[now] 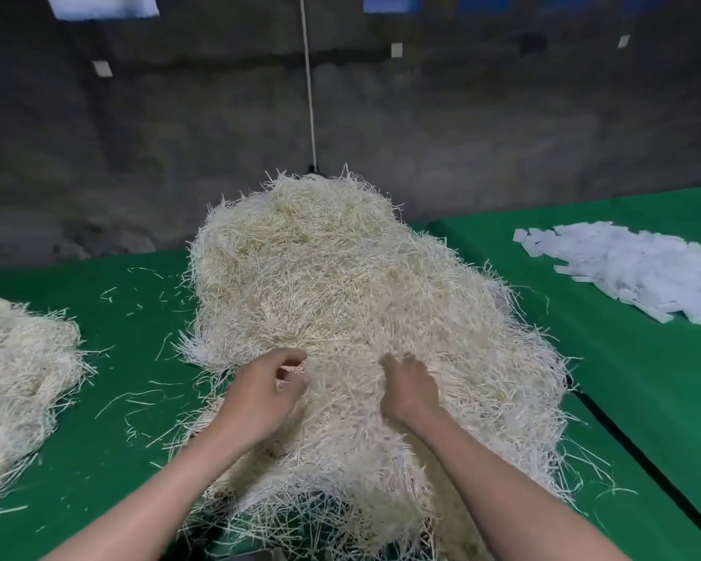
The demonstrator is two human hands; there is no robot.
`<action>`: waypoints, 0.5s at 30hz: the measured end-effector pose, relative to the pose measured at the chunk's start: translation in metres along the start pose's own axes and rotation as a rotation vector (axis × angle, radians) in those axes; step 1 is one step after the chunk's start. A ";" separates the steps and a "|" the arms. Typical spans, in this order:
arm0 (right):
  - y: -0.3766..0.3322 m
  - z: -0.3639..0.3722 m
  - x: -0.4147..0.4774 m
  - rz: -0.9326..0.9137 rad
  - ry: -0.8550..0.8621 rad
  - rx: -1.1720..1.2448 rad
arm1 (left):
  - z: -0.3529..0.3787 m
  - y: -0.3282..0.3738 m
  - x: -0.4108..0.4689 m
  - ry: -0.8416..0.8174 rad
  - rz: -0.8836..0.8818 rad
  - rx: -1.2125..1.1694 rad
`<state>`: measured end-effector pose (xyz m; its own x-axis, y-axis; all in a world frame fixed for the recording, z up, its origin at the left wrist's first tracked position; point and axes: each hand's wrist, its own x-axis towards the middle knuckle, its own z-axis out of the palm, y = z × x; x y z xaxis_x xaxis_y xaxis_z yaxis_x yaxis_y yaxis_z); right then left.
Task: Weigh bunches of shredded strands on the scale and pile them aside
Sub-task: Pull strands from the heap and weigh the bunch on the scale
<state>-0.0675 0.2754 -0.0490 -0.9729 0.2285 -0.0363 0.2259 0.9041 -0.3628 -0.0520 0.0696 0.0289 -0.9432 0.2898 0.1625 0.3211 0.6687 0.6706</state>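
Observation:
A large heap of pale shredded strands [340, 277] fills the middle of the green table [130, 459]. Both my hands are at its near side. My left hand [266, 392] has its fingers curled and pinches a few strands at the heap's left edge. My right hand [407, 388] lies palm down with its fingertips dug into the strands. A smaller pile of the same strands [17, 378] lies at the far left. No scale shows plainly; a grey edge at the bottom is mostly covered by strands.
A spread of white paper slips [640, 273] lies on a second green table at the right, past a dark gap [624, 431]. Loose strands litter the cloth between the two piles. A grey wall and a hanging white cord [309, 83] stand behind.

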 end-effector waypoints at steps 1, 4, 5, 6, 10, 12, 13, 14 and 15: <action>0.000 -0.009 0.005 -0.012 0.062 0.112 | 0.000 0.004 0.002 -0.002 -0.043 -0.066; -0.016 -0.052 0.013 -0.093 0.221 0.557 | 0.000 0.020 0.009 -0.057 -0.116 -0.261; -0.024 -0.068 0.011 -0.160 0.266 0.651 | 0.001 0.026 0.013 -0.076 -0.125 -0.291; -0.033 -0.081 0.006 -0.230 0.280 0.685 | 0.002 0.034 0.016 -0.098 -0.145 -0.338; -0.064 -0.099 -0.015 -0.446 0.191 0.733 | 0.009 0.058 0.039 -0.229 -0.300 -0.954; -0.072 -0.100 -0.022 -0.500 0.017 0.812 | 0.017 0.064 0.050 -0.179 -0.400 -1.140; -0.069 -0.103 -0.022 -0.481 -0.069 0.876 | 0.020 0.062 0.056 -0.123 -0.457 -1.169; -0.063 -0.109 -0.021 -0.443 -0.111 0.946 | 0.019 0.058 0.061 -0.073 -0.510 -1.208; -0.053 -0.116 -0.020 -0.390 -0.101 0.998 | 0.018 0.054 0.063 -0.029 -0.553 -1.258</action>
<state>-0.0543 0.2646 0.0786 -0.9789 -0.0836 0.1862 -0.1993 0.1948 -0.9604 -0.0924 0.1362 0.0626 -0.9145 0.2153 -0.3426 -0.4005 -0.3602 0.8425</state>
